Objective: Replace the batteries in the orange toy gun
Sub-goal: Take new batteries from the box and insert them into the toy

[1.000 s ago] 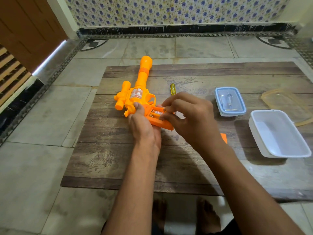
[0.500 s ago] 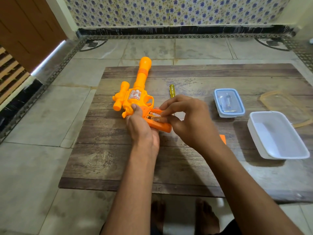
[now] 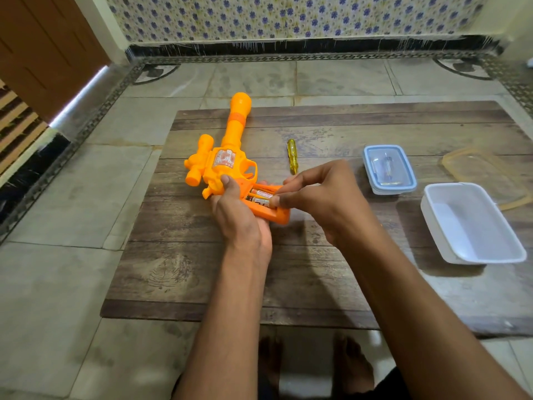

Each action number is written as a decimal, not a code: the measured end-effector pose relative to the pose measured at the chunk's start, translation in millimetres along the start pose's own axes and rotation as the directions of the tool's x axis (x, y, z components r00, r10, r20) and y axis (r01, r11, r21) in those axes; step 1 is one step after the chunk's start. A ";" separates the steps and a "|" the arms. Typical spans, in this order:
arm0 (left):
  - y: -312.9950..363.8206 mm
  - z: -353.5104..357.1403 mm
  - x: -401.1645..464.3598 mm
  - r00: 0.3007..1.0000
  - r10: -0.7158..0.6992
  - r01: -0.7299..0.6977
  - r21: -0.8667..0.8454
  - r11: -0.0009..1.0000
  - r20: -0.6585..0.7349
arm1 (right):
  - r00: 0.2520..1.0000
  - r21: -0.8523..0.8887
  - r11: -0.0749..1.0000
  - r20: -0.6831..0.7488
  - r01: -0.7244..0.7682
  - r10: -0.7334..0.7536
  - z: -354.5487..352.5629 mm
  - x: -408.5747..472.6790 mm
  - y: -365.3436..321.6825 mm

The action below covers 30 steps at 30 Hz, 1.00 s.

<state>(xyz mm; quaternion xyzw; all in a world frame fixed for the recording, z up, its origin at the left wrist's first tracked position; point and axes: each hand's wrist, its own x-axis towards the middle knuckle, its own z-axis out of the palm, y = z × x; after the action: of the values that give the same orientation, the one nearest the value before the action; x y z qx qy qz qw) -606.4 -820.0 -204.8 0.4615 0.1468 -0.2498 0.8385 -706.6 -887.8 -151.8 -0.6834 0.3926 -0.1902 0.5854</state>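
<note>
Right hand (image 3: 326, 203) shifted onto batteries (image 3: 261, 197); left hand (image 3: 239, 217) grips toy gun (image 3: 227, 160).

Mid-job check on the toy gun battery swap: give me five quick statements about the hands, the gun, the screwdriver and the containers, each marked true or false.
1. The left hand grips the orange toy gun at its handle. True.
2. The right hand has its fingertips at the batteries in the open handle compartment. True.
3. The yellow screwdriver is held in the right hand. False: it lies on the wooden board beyond the hand.
4. The white tub holds batteries. False: it looks empty.
5. The blue-rimmed container is lidded. True.
</note>
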 end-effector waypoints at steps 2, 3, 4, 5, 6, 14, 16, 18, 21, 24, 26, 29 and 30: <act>0.4 -0.5 -1.3 1.000 0.005 -0.005 -0.007 1.000 0.003 | 1.000 0.001 1.000 0.003 -0.010 0.010 1.4 0.9 0.1; 0.0 -0.2 -2.7 1.000 0.009 -0.009 -0.012 1.000 0.006 | 1.000 -0.002 1.000 -0.001 -0.013 0.013 2.2 1.0 0.1; -0.6 0.4 -5.3 1.000 0.012 -0.012 -0.017 1.000 0.013 | 1.000 -0.008 1.000 -0.005 -0.014 0.014 2.9 0.8 0.3; -1.2 1.6 -8.0 1.000 0.016 -0.016 -0.014 1.000 0.016 | 1.000 -0.013 1.000 -0.007 -0.016 0.016 3.9 0.7 0.6; -1.6 3.2 -10.3 1.000 0.017 -0.017 -0.012 1.000 0.020 | 1.000 -0.016 1.000 -0.009 -0.022 0.021 4.2 0.5 0.7; -2.8 3.9 -7.9 0.999 0.002 -0.003 0.017 1.000 0.048 | 0.991 -0.043 0.999 -0.130 0.011 -0.016 2.8 -2.4 5.0; -2.8 4.8 -7.5 0.999 0.009 -0.010 0.018 1.000 0.051 | 0.979 -0.047 0.997 -0.191 0.066 -0.074 1.3 -1.6 8.0; -1.9 5.9 -6.8 0.999 0.002 -0.002 0.003 1.000 0.036 | 0.963 -0.076 0.990 -0.235 0.116 -0.131 -1.9 -0.4 10.1; -2.3 4.9 -5.8 1.000 -0.005 0.005 -0.002 1.000 0.030 | 0.941 -0.195 0.970 -0.278 0.141 -0.193 -10.1 0.8 11.8; -0.6 3.5 -8.9 0.999 -0.018 0.017 0.032 0.999 0.046 | 0.939 -0.345 0.928 -0.253 0.138 -0.233 -21.0 0.1 11.9; 0.3 3.7 -10.9 0.999 -0.021 0.019 0.041 0.999 0.042 | 0.957 -0.444 0.887 -0.182 0.127 -0.228 -28.0 -1.6 10.9; -2.2 5.3 -9.5 0.998 -0.024 0.021 0.060 0.998 0.052 | 0.970 -0.561 0.820 -0.112 0.117 -0.215 -37.5 -6.4 7.1; -2.9 6.0 -12.4 0.998 -0.025 0.021 0.074 0.997 0.056 | 0.972 -0.591 0.799 -0.102 0.113 -0.213 -41.8 -10.1 6.1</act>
<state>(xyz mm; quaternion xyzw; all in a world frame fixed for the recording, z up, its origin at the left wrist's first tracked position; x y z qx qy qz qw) -618.2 -822.9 -197.8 0.4830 0.1190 -0.2778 0.8218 -744.9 -907.4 -145.5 -0.8426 0.4180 -0.1661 0.2961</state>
